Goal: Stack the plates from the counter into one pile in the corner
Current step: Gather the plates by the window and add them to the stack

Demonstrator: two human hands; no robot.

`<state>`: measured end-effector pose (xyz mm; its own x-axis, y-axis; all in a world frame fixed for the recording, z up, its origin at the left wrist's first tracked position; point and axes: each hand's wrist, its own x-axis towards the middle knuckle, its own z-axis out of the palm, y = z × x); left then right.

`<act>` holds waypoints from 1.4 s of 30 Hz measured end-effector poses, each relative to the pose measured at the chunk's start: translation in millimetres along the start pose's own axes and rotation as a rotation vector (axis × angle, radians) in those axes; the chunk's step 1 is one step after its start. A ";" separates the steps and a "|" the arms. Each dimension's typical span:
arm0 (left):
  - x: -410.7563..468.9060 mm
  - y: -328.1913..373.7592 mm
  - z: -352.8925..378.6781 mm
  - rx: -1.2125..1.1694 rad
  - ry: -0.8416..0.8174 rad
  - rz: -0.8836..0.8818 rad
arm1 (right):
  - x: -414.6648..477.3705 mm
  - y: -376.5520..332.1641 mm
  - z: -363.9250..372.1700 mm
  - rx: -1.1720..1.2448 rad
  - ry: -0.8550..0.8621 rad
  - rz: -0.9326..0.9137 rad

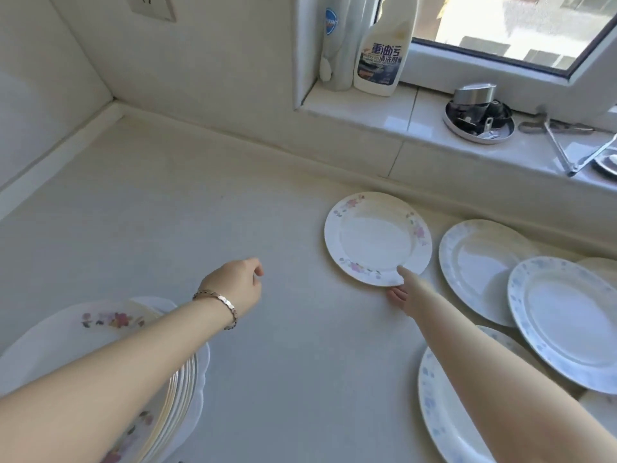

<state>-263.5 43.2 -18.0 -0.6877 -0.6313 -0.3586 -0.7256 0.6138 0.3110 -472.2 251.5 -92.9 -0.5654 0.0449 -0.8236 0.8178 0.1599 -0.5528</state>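
A white plate with pink flowers (377,237) lies on the counter near the back wall. My right hand (405,289) pinches its near rim, thumb on top and fingers under the edge. My left hand (238,284), with a bracelet on the wrist, hovers over bare counter with fingers curled and nothing in it. Blue-patterned plates lie to the right: one (480,265) behind, one (567,319) overlapping it, one (450,412) at the bottom under my right forearm. A pile of pink-flowered plates (110,324) sits at the lower left, partly hidden by my left arm.
The counter corner (117,108) is at the upper left. On the window sill stand a spray cleaner bottle (380,58), a white bottle (334,45), a round metal tray of utensils (477,118) and tongs (574,155).
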 end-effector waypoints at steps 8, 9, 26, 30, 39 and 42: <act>-1.7 -11.5 1.2 0.002 0.012 -0.045 | 5.6 2.9 11.3 0.098 0.027 -0.149; -3.6 -13.7 -1.0 0.004 0.018 -0.047 | 0.4 2.9 10.6 0.124 0.005 -0.177; -102.6 -148.8 -88.9 -0.118 0.315 -0.188 | -169.2 31.3 48.7 -0.114 -0.675 -0.239; -132.9 -202.4 -96.8 -0.110 0.355 -0.319 | -202.8 68.2 92.2 -0.316 -0.786 -0.223; -172.5 -269.2 -86.6 -0.206 0.424 -0.469 | -233.1 132.2 146.0 -0.583 -0.809 -0.236; -174.1 -278.3 -80.9 -0.261 0.432 -0.501 | -239.6 142.1 148.6 -0.628 -0.791 -0.273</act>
<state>56.2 -56.1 29.1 -0.1790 -0.9724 -0.1496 -0.9019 0.1015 0.4198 -204.6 116.9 6.9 -0.3058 -0.6921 -0.6538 0.3418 0.5611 -0.7539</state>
